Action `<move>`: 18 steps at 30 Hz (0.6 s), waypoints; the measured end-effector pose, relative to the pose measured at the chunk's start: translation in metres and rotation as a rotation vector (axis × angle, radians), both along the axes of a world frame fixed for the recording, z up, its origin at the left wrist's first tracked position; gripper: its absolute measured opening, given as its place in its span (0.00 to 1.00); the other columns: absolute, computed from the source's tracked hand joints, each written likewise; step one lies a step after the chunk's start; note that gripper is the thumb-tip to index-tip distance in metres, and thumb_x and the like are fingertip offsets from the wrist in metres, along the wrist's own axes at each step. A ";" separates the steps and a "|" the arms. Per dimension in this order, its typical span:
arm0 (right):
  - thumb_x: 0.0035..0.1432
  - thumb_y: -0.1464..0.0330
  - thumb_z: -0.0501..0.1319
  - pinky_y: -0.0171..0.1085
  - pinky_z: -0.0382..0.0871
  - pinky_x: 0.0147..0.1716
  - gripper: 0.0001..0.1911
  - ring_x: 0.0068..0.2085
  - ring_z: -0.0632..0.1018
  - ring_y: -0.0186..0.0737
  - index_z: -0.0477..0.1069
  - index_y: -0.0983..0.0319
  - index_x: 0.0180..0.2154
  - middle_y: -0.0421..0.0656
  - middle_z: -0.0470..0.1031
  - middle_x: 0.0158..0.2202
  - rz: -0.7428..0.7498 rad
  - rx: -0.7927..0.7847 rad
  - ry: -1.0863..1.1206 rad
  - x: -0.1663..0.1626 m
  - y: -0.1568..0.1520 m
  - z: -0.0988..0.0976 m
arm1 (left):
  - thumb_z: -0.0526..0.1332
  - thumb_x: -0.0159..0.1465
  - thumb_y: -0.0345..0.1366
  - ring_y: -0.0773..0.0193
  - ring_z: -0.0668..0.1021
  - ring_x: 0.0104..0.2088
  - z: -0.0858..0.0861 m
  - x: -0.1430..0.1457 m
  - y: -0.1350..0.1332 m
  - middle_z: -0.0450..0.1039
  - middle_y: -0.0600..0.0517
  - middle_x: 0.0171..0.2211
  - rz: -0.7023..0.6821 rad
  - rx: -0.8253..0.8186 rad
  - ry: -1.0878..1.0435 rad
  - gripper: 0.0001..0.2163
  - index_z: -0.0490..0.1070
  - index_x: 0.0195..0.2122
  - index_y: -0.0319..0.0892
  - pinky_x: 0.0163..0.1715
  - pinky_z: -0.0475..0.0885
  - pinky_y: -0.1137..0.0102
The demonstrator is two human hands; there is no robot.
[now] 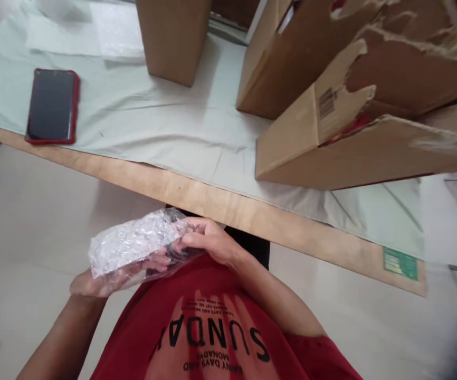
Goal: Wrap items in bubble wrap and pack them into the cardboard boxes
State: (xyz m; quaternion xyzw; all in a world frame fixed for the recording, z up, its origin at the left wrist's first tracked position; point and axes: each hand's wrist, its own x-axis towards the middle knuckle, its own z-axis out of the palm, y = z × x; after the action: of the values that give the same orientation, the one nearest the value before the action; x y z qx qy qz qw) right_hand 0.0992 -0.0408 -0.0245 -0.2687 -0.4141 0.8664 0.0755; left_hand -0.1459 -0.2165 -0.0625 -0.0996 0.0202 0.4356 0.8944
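A crinkled packet [133, 240] wrapped in clear, shiny plastic is in front of my red shirt, just off the table's front edge. Its contents look whitish, but I cannot make out what they are. My left hand [112, 279] supports it from below at the left, and the fingers show through the clear film. At the packet's other end, my right hand [208, 240] grips the loose plastic with thumb and fingers.
Across the table lies a pale green cloth [153, 124] over brown paper [197, 192]. A phone in a red case [52, 105] rests at the left. Cardboard boxes [287, 150] stand at the right, some with torn open tops; another carton [173, 42] is behind. White sheets [117, 31] lie at the back left.
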 end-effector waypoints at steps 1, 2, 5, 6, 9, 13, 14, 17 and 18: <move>0.52 0.49 0.76 0.34 0.73 0.36 0.24 0.30 0.77 0.32 0.81 0.63 0.38 0.38 0.78 0.28 -0.001 0.009 -0.003 0.000 0.001 0.005 | 0.61 0.67 0.37 0.73 0.87 0.44 0.005 0.004 0.001 0.86 0.61 0.42 0.101 -0.151 0.417 0.11 0.83 0.44 0.58 0.31 0.75 0.87; 0.54 0.52 0.76 0.33 0.71 0.33 0.21 0.27 0.74 0.30 0.81 0.63 0.36 0.36 0.75 0.25 -0.018 0.042 -0.004 0.000 0.002 0.011 | 0.62 0.67 0.41 0.71 0.87 0.36 0.011 0.008 0.001 0.86 0.60 0.36 0.225 -0.251 0.858 0.08 0.83 0.39 0.55 0.26 0.74 0.86; 0.61 0.57 0.71 0.31 0.67 0.29 0.15 0.26 0.72 0.28 0.83 0.61 0.42 0.34 0.73 0.25 -0.105 0.172 0.018 0.009 0.003 0.028 | 0.67 0.55 0.64 0.53 0.88 0.36 0.027 0.021 0.004 0.86 0.48 0.38 0.433 -0.072 1.374 0.25 0.84 0.37 0.47 0.31 0.83 0.66; 0.62 0.58 0.70 0.30 0.66 0.28 0.15 0.26 0.72 0.28 0.83 0.61 0.44 0.34 0.73 0.26 -0.116 0.209 0.030 0.012 0.005 0.031 | 0.68 0.50 0.69 0.45 0.88 0.40 0.032 0.027 0.007 0.86 0.42 0.42 0.417 0.047 1.303 0.32 0.84 0.41 0.45 0.35 0.84 0.57; 0.64 0.59 0.69 0.30 0.65 0.26 0.15 0.25 0.71 0.27 0.82 0.61 0.48 0.33 0.72 0.24 -0.137 0.275 0.024 0.019 0.013 0.036 | 0.75 0.52 0.61 0.44 0.88 0.38 0.042 0.047 0.027 0.86 0.40 0.41 0.377 0.108 1.226 0.30 0.84 0.49 0.46 0.40 0.85 0.54; 0.66 0.57 0.68 0.29 0.64 0.25 0.15 0.23 0.69 0.26 0.82 0.62 0.46 0.33 0.72 0.23 -0.214 0.317 -0.039 0.026 0.023 0.043 | 0.74 0.62 0.43 0.60 0.84 0.26 0.057 0.067 0.057 0.81 0.51 0.24 0.462 0.059 1.460 0.10 0.85 0.41 0.45 0.32 0.83 0.68; 0.66 0.57 0.68 0.29 0.64 0.25 0.15 0.23 0.69 0.26 0.82 0.62 0.44 0.33 0.71 0.22 -0.241 0.321 -0.046 0.028 0.024 0.047 | 0.73 0.63 0.43 0.61 0.83 0.25 0.062 0.070 0.062 0.79 0.52 0.23 0.477 0.071 1.466 0.10 0.85 0.41 0.45 0.30 0.82 0.69; 0.68 0.57 0.67 0.28 0.63 0.23 0.14 0.22 0.68 0.26 0.82 0.62 0.43 0.33 0.71 0.22 -0.280 0.289 -0.031 0.040 0.027 0.062 | 0.72 0.64 0.43 0.62 0.82 0.25 0.084 0.074 0.067 0.78 0.54 0.22 0.419 0.108 1.399 0.14 0.84 0.50 0.48 0.29 0.81 0.71; 0.69 0.58 0.67 0.28 0.63 0.23 0.14 0.22 0.68 0.26 0.82 0.62 0.44 0.33 0.71 0.22 -0.281 0.260 -0.017 0.045 0.027 0.068 | 0.72 0.64 0.43 0.61 0.82 0.25 0.092 0.074 0.066 0.79 0.53 0.23 0.364 0.109 1.363 0.17 0.82 0.54 0.49 0.29 0.81 0.70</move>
State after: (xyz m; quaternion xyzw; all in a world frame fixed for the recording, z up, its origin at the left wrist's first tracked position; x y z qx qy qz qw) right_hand 0.1441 -0.0134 0.0430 -0.3192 -0.4817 0.7842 0.2262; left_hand -0.0714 -0.1504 0.0290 0.2385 0.5366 0.5441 0.5993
